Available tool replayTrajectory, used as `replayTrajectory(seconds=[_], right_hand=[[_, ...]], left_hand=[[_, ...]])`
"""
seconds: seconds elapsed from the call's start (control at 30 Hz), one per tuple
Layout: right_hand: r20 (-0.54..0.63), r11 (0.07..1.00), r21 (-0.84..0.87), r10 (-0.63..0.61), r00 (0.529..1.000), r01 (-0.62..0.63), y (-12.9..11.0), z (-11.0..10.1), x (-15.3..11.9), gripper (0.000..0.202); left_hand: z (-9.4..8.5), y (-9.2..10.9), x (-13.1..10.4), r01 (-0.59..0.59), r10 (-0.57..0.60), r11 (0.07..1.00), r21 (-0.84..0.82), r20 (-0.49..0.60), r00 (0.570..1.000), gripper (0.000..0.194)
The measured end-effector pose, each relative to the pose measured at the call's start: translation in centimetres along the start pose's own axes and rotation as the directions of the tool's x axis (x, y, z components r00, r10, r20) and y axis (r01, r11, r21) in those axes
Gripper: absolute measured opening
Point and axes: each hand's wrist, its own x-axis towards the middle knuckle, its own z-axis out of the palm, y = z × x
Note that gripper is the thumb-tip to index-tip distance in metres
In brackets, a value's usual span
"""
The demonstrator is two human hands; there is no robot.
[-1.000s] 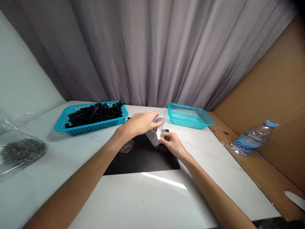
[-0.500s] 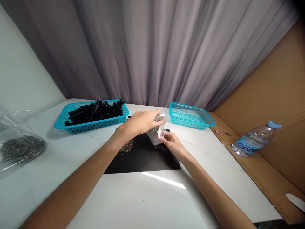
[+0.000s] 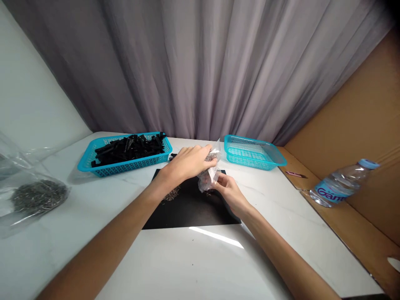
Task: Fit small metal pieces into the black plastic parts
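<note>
"Where was the small, clear plastic bag [image 3: 212, 173] of little metal-looking bits?"
"Between the left hand [image 3: 195, 162] and right hand [image 3: 230, 188], over the flat black mat [image 3: 193, 213]."
"What did the hands do?"
"The left one held its upper part with bent fingers. The right one pinched it low down."
"And the loose pile of brownish bits [image 3: 172, 194]?"
"It lay on the mat."

a glare strip [image 3: 216, 237] marks the bright tabletop [image 3: 156, 266], upper-right corner dark.
</note>
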Motion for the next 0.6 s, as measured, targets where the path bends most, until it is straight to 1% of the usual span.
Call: replayTrajectory(seconds=[0.1,0.2,0.27,0.33,0.4,0.47,0.53,0.6], right_hand=[[0.027,1.000,0.030,0.004,1.000,-0.005,-0.6,0.3,-0.2,0.038],[0.016,0.999,0.049,0.023,1.000,-0.024,-1.0,0.5,-0.2,0.040],[-0.020,0.999,0.050,0.014,1.000,-0.013,-0.9,0.5,-0.2,0.039],[-0.089,0.999,0.042,-0.006,0.996,0.009,-0.5,0.3,0.0,0.037],[-0.172,0.999,0.032,-0.024,0.985,0.030,0.0,0.2,0.2,0.036],[-0.223,0.999,0.028,-0.031,0.974,0.038,0.4,0.1,0.4,0.034],[-0.231,0.998,0.030,-0.041,0.972,0.049,0.5,0.2,0.4,0.031],[-0.214,0.998,0.015,-0.060,0.975,0.065,0.3,0.3,0.2,0.029]], left_hand=[[-0.3,-0.1,0.0,-0.010,0.010,1.000,-0.030,0.000,1.000,0.039],[-0.6,-0.3,0.1,-0.004,0.004,0.999,-0.050,-0.002,1.000,0.043],[-0.7,-0.5,0.2,-0.004,0.003,0.998,-0.061,-0.011,1.000,0.047],[-0.5,-0.7,0.3,-0.018,0.017,0.997,-0.072,-0.023,1.000,0.049],[-0.3,-0.9,0.4,-0.038,0.036,0.996,-0.080,-0.029,0.999,0.047],[-0.2,-1.0,0.5,-0.044,0.042,0.996,-0.078,-0.031,0.999,0.043],[-0.2,-0.9,0.5,-0.040,0.038,0.996,-0.080,-0.026,0.999,0.039],[-0.4,-0.9,0.4,-0.040,0.038,0.995,-0.095,-0.023,0.999,0.036]])
